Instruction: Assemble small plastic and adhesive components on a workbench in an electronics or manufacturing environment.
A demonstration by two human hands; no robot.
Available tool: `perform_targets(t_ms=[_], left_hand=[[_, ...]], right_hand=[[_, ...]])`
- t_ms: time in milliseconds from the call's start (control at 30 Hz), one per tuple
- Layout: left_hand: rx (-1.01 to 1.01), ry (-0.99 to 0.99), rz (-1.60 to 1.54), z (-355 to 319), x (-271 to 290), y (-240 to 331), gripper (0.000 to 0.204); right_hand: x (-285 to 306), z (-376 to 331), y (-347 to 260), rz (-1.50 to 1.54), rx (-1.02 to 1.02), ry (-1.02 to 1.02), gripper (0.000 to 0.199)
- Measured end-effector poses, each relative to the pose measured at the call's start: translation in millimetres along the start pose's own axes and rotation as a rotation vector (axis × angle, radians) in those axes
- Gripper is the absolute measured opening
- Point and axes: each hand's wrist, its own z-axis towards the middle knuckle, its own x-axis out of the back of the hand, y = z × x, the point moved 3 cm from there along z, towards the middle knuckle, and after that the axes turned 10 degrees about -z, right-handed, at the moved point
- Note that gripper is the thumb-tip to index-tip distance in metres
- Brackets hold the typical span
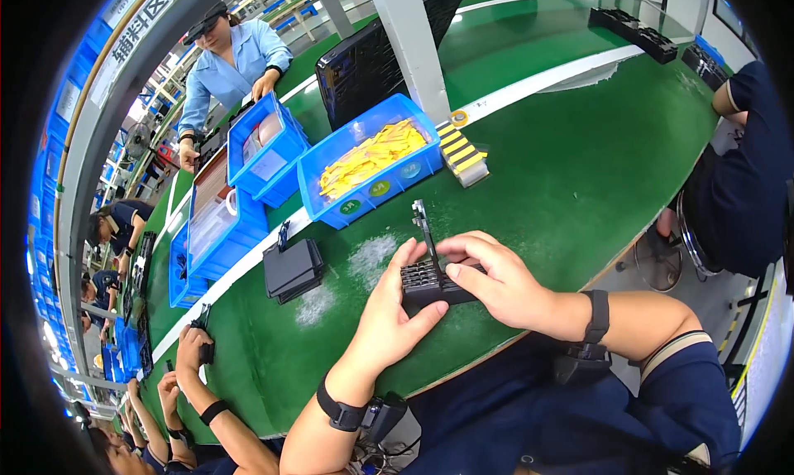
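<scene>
Both hands grip a black slotted block with a thin upright arm, held just above or on the green worktop [562,177], which I cannot tell. The left hand [395,314] clasps the left side of the slotted block [423,290]; the right hand [504,283] holds its right end. Beyond stands a blue bin [329,213] of yellow pieces [372,157].

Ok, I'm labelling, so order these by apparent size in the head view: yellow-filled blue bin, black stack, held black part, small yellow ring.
1. Yellow-filled blue bin
2. Black stack and held black part: unsure, since the latter is partly covered
3. Small yellow ring
</scene>
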Motion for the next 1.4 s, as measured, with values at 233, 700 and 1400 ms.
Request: perform_targets(t_ms=[233,700,1400], left_hand=[[0.063,0.153,0.085,33.0,-5.8,45.5,0.031],[0.006,0.417,-0.271,31.8,-23.1,17.7,0.014],[0.008,0.42,-0.222,36.0,-23.8,16.7,0.008]], right_hand=[[7.4,2.4,-6.6,-0.484,0.215,-0.094,0.02],[41.2,84.8,-69.8,-0.629,0.302,-0.107,0.015],[33.2,79.1,-39.7,-0.207,0.048,-0.122,0.015]])
